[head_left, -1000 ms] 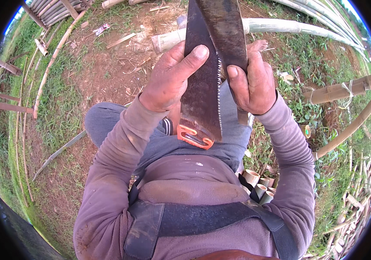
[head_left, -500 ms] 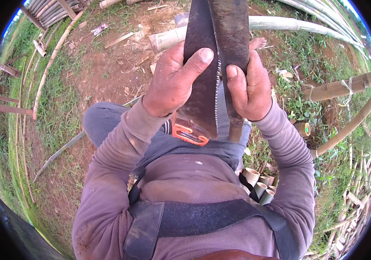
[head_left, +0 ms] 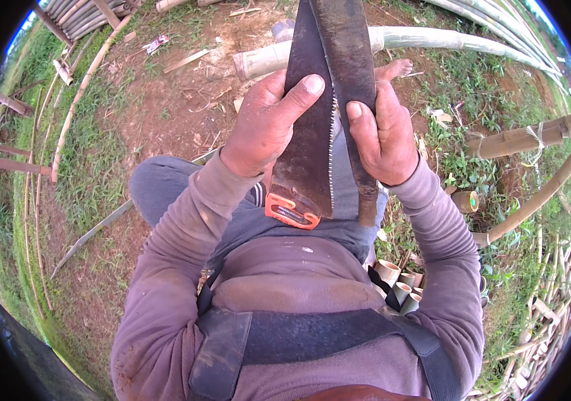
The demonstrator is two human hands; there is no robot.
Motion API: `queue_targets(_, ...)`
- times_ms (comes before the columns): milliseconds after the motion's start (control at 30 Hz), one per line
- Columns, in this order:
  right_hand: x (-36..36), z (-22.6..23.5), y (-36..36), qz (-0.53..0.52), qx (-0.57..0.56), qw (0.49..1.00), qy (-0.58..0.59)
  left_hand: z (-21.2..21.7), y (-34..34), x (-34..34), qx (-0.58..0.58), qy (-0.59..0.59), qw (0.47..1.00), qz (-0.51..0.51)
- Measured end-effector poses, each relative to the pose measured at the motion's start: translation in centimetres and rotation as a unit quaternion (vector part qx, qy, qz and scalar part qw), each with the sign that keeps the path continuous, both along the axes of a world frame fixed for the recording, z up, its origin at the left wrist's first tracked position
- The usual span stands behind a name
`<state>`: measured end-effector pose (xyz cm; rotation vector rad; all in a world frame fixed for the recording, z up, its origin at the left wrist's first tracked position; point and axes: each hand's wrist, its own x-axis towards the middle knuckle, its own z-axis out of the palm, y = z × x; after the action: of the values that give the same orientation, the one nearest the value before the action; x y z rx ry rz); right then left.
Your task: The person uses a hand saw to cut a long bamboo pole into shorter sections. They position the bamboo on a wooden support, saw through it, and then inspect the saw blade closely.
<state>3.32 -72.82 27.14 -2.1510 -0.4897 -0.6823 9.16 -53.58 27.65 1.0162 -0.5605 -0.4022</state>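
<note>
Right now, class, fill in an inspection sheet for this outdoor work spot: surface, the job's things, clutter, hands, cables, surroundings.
Surface: bare reddish dirt with patches of grass.
Job's things: a rusty hand saw with an orange handle end, held teeth-side against a long dark blade.
Clutter: short cut bamboo tubes by the person's right hip; wood scraps and chips on the dirt.
Hands: left hand grips the saw, thumb along its face; right hand grips the dark blade.
Cables: nothing seen; a pale cord ties a bamboo joint.
Surroundings: a thick bamboo pole lying ahead, thin canes on the left, a bamboo frame on the right.
</note>
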Motion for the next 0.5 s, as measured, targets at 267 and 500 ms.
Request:
queue_targets(267, 1.0, 1.4, -0.6, -0.025, -0.083, 0.994, -0.064, -0.1, 0.3, 0.3, -0.002, 0.04, 0.999, -0.008)
queue_targets(500, 1.6, 1.2, -0.8, -0.013, -0.071, 0.996, -0.048, -0.4, 0.4, 0.5, -0.007, 0.032, 0.999, -0.016)
